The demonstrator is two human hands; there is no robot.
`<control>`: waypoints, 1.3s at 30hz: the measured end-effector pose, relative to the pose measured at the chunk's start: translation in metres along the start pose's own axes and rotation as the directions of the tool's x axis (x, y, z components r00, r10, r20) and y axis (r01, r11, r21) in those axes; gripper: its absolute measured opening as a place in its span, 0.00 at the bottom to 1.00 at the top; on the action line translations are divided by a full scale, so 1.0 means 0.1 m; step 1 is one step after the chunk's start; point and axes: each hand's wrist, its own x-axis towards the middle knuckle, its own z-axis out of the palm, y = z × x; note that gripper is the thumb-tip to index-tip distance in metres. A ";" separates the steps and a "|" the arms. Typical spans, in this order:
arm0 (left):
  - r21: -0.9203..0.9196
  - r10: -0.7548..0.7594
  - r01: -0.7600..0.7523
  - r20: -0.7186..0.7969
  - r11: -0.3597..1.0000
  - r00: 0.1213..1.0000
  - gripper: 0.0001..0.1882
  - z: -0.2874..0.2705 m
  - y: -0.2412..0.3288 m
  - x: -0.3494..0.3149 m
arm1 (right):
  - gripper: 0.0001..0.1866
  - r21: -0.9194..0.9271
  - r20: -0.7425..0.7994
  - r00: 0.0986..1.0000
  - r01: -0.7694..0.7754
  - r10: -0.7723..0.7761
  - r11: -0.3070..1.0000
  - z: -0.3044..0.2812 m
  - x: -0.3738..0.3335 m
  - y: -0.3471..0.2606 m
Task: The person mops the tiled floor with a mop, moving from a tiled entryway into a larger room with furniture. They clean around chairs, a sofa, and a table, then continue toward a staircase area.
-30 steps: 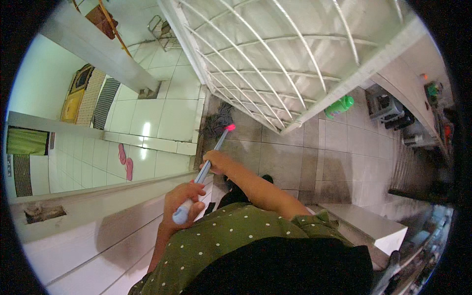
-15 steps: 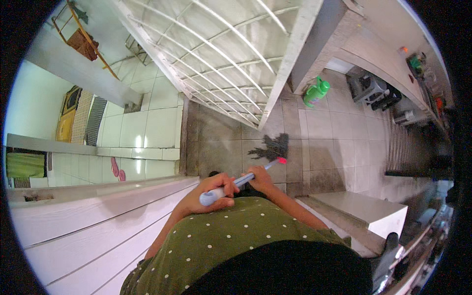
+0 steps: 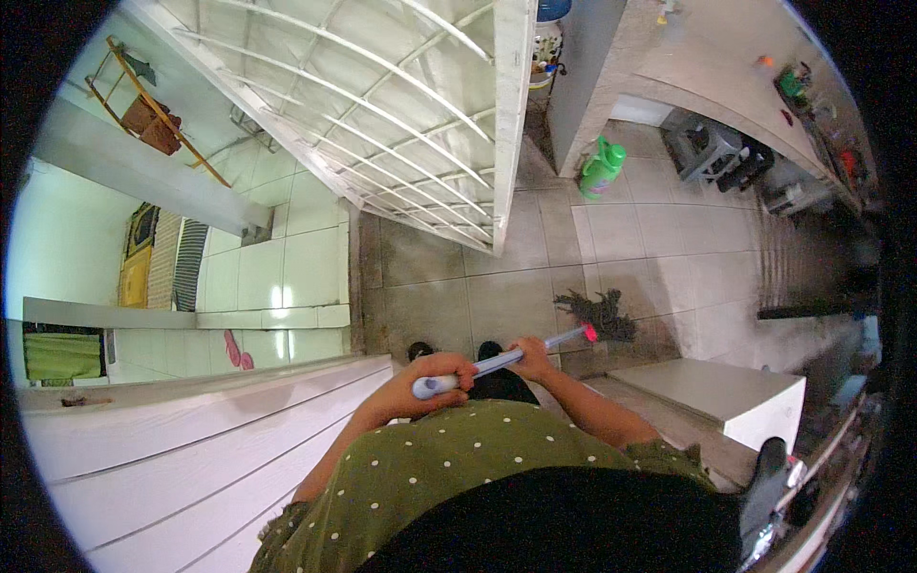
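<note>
A string mop (image 3: 499, 361) with a blue-grey handle slants from my waist out to the right. My left hand (image 3: 432, 380) is closed round the handle near its top end. Farther down, my right hand (image 3: 531, 359) grips the same handle. A red socket (image 3: 589, 332) joins it to the dark mop strings (image 3: 604, 313), which lie spread on the grey floor tiles (image 3: 511, 306) ahead and to the right of my feet.
A white barred gate (image 3: 382, 124) stands ahead. Beyond the mop is a green jug (image 3: 602, 170). A white cabinet (image 3: 707, 392) stands close on my right, a white slatted panel (image 3: 220, 439) on my left. Pink slippers (image 3: 234, 350) lie on pale tiles leftward.
The mop strings have swept to the right across the tiles, and both hands have shifted slightly right with the handle. The gate appears farther left, showing items behind its edge.
</note>
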 end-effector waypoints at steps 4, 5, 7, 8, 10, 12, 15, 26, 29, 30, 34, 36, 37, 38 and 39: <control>0.110 -0.031 0.053 -0.198 0.993 0.980 0.06 -0.24 0.49 -0.53 | 0.08 0.206 -0.040 0.976 0.216 -0.212 0.954 0.40 0.49 -0.61; 0.120 -0.045 0.078 -0.254 0.990 0.966 0.06 -0.27 0.63 -0.68 | 0.08 0.265 0.031 0.983 0.167 -0.182 0.950 0.55 0.57 -0.81; 0.119 -0.148 0.203 -0.360 0.972 0.921 0.06 -0.25 0.89 -1.00 | 0.09 0.382 0.066 0.957 0.239 -0.284 0.893 0.86 0.74 -1.20; 0.102 -0.234 0.300 -0.411 0.949 0.881 0.07 -0.21 1.00 -1.14 | 0.10 0.439 0.019 0.913 0.358 -0.407 0.824 1.00 0.83 -1.37; 0.197 -0.183 0.314 -0.492 0.929 0.851 0.07 -0.10 1.11 -1.30 | 0.15 0.513 0.145 0.847 0.378 -0.512 0.771 1.25 0.97 -1.64; 0.240 -0.181 0.376 -0.574 0.895 0.799 0.08 0.03 1.16 -1.42 | 0.15 0.509 0.173 0.810 0.414 -0.561 0.754 1.48 1.06 -1.87; 0.192 -0.212 0.445 -0.674 0.875 0.708 0.10 0.16 1.10 -1.48 | 0.17 0.483 0.309 0.772 0.376 -0.556 0.791 1.68 1.16 -2.05; 0.235 -0.012 0.123 -0.422 0.964 0.907 0.09 0.04 0.98 -1.17 | 0.21 0.291 0.494 0.657 0.491 -0.569 0.821 0.94 1.17 -1.70; 0.195 0.007 0.064 -0.345 0.979 0.938 0.11 -0.01 0.97 -0.97 | 0.24 0.184 0.591 0.665 0.439 -0.456 0.879 0.49 1.08 -1.57; 0.161 0.004 0.051 -0.324 0.986 0.946 0.11 -0.01 0.95 -0.88 | 0.25 0.179 0.606 0.673 0.404 -0.424 0.897 0.33 1.03 -1.50; 0.018 0.013 -0.009 -0.252 1.000 0.968 0.12 0.07 0.75 -0.56 | 0.28 0.191 0.542 0.754 0.319 -0.371 0.928 -0.21 0.72 -1.14; -0.073 0.065 -0.083 -0.217 0.994 0.974 0.10 0.14 0.60 -0.37 | 0.28 0.136 0.545 0.798 0.216 -0.255 0.967 -0.36 0.57 -0.91; -0.102 0.047 -0.068 -0.197 0.992 0.979 0.11 0.16 0.52 -0.29 | 0.27 0.075 0.572 0.803 0.154 -0.169 0.985 -0.43 0.51 -0.80; -0.129 0.006 -0.033 -0.202 0.991 0.979 0.10 0.18 0.45 -0.24 | 0.26 0.057 0.567 0.812 0.130 -0.139 0.990 -0.53 0.45 -0.70; -0.154 -0.036 0.003 -0.210 0.988 0.977 0.10 0.20 0.39 -0.21 | 0.24 0.002 0.588 0.806 0.090 -0.074 0.996 -0.61 0.40 -0.62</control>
